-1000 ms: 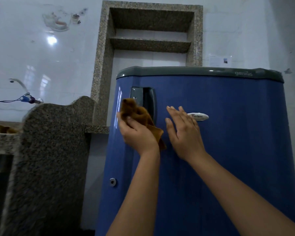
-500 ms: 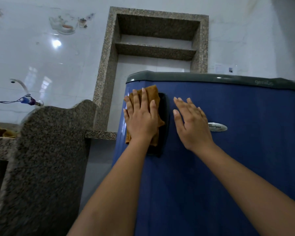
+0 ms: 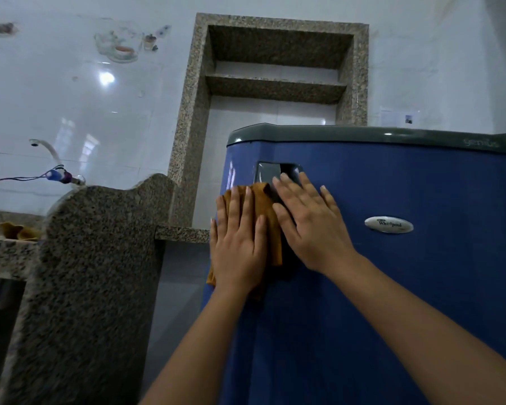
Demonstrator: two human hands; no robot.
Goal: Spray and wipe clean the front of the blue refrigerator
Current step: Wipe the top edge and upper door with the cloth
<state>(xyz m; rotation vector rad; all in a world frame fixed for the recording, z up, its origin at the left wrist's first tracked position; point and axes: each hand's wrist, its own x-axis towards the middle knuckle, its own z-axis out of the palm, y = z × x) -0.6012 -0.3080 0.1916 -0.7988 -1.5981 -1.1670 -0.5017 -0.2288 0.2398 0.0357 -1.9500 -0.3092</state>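
- Sliding down from the top of the handle recess (image 3: 278, 172), the cloth (image 3: 263, 217) is now lying below the recess's grey upper panel, near the left edge of the blue refrigerator (image 3: 406, 287).
- I am seeing my left hand (image 3: 238, 247) pressing flat on the cloth, fingers straight and spread, not curled around it.
- My right hand (image 3: 310, 226) is lying open and flat against the door just right of the cloth, fingertips reaching the recess.
- Right of the recess, the oval badge (image 3: 389, 225) is showing; left of the refrigerator, a granite counter (image 3: 94, 273) is standing.
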